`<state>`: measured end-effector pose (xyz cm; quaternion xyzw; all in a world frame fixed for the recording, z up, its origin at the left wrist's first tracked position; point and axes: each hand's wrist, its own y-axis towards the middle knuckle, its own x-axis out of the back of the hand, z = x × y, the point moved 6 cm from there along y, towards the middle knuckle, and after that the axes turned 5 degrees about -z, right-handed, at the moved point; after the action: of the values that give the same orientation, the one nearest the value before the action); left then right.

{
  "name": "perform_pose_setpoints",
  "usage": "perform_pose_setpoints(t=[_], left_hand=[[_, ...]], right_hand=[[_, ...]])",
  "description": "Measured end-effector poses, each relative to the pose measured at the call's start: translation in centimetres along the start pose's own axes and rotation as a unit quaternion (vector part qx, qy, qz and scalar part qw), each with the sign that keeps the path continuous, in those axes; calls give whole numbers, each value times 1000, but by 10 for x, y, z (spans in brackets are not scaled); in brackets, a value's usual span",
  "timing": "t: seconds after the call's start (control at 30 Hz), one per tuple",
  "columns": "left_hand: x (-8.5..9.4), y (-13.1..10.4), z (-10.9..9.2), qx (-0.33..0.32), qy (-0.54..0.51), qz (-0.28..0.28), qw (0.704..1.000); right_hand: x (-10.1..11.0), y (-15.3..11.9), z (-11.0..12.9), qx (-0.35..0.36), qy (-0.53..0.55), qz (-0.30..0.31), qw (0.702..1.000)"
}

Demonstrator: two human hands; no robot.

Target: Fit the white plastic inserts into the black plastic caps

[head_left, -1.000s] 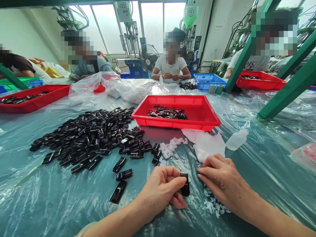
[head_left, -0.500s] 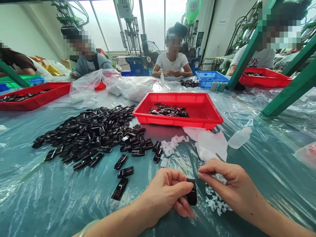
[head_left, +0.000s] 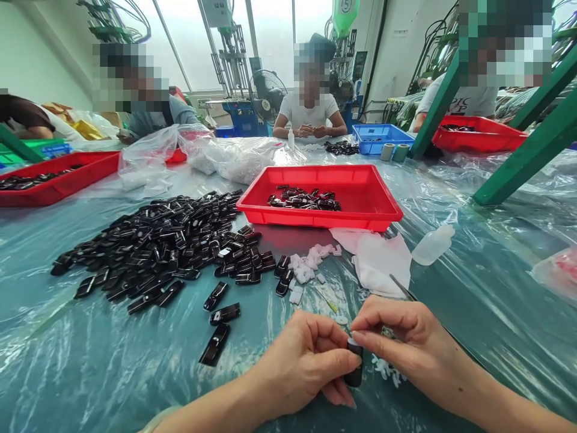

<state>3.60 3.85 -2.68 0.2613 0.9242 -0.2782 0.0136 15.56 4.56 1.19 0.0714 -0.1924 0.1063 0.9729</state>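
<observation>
My left hand grips a small glossy black plastic piece upright between thumb and fingers. A white patch shows at its top end. There, the thumb and forefinger of my right hand are pinched together; whatever is between their tips is too small to make out. Behind that hand lies a thin dark pointed tool, partly hidden. Small white scraps are scattered under my right hand. Left of my hands lie several loose black pieces beside a large heap of black pieces.
Ahead stands a red tray with black pieces inside. Nearer are white pads, a white sheet and a translucent bottle. Green posts rise at right. Co-workers sit across the plastic-covered table, one in a white shirt.
My right hand has come down and left, so its pinched fingertips now meet the black piece's top end. The black piece has shifted slightly down and right in my left hand. The view has shifted slightly.
</observation>
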Motion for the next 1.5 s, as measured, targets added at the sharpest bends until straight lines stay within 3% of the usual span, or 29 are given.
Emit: perform_pose_setpoints(t=[0.3, 0.73, 1.17, 1.33, 1.5], left_hand=[[0, -3, -3, -17, 47, -21, 999], [3, -6, -4, -82, 112, -77, 987], [6, -5, 1, -101, 155, -87, 979], [18, -2, -25, -90, 82, -123, 985], [47, 7, -76, -98, 88, -201, 971]], right_hand=[[2, -6, 13, 128, -30, 21, 991], [-4, -18, 21, 265, -140, -37, 953], [-8, -19, 25, 269, -188, -39, 944], [-3, -18, 17, 275, -257, -92, 922], [5, -13, 9, 264, -298, -127, 909]])
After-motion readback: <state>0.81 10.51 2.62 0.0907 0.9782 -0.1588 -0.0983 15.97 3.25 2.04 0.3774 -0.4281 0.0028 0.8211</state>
